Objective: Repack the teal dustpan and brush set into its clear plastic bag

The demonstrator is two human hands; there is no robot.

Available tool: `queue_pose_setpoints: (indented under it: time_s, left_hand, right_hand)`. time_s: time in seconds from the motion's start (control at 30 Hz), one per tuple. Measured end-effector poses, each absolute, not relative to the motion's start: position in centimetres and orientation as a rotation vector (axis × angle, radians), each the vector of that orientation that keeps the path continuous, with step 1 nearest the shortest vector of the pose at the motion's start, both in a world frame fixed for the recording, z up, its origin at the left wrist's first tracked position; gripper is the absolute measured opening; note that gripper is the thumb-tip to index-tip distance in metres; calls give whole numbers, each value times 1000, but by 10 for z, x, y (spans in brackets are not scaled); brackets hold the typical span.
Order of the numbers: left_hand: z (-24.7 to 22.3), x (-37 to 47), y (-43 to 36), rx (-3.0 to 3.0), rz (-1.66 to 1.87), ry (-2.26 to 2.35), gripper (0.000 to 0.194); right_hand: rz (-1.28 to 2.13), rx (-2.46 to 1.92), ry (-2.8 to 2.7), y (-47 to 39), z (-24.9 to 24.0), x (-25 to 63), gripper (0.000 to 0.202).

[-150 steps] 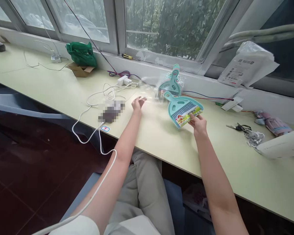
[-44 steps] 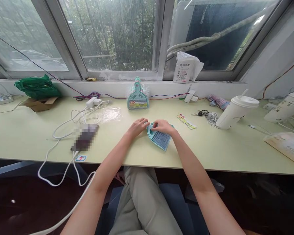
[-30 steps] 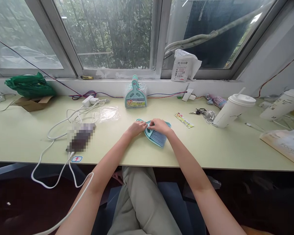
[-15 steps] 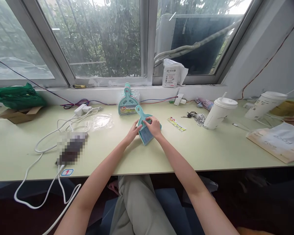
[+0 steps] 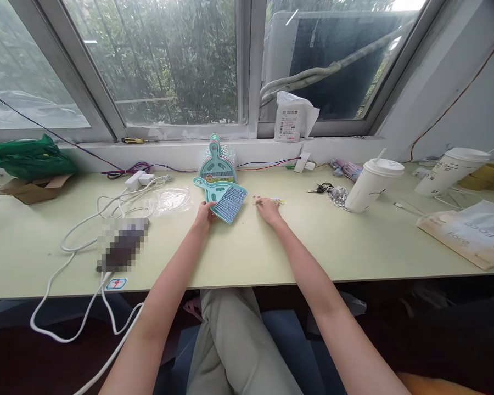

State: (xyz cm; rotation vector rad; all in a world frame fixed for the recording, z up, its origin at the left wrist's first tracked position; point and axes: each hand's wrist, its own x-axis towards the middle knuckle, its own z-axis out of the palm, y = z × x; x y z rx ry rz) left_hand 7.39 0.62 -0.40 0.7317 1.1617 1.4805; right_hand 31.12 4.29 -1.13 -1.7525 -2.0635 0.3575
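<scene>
My left hand (image 5: 205, 215) grips a mint-green dustpan (image 5: 214, 191) with a small brush (image 5: 231, 203) nested in it, its bluish bristles pointing to the lower right. The set is tilted, handle to the upper left, in front of a stack of similar dustpans (image 5: 215, 156) by the wall. On the tabletop, my right hand (image 5: 268, 209) is closed over a printed label card (image 5: 279, 202); the hand covers most of the card, and edges of it show beside the fingers.
Clear plastic film (image 5: 173, 198), white cables (image 5: 72, 241) and a blurred-out dark device (image 5: 123, 249) lie at left. Keys (image 5: 323, 188) and a lidded paper cup (image 5: 372, 186) are at right, with a paper bag (image 5: 465, 233) beyond. A green bag (image 5: 28, 159) sits in a cardboard box (image 5: 31, 189).
My right hand has left the dustpan set and moved right onto the label card. My left hand has shifted the set left and turned it, bristles now toward the right.
</scene>
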Motion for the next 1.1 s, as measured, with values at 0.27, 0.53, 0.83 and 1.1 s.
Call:
queue_pose_setpoints:
  time_s: [0.27, 0.53, 0.83, 1.1]
  left_hand:
    - [-8, 76, 7, 710, 1571, 1094, 35]
    - [-5, 81, 6, 664, 1587, 996, 42]
    - [-5, 99, 2, 786, 1470, 957, 48]
    - [-6, 105, -3, 946, 1444, 949, 65]
  right_hand:
    - [289, -2001, -2008, 34, -18, 294, 48]
    - [244, -1764, -1992, 38, -14, 304, 34]
    - [269, -1508, -1937, 13, 7, 272, 55]
    - [393, -1656, -2122, -6, -3, 241, 67]
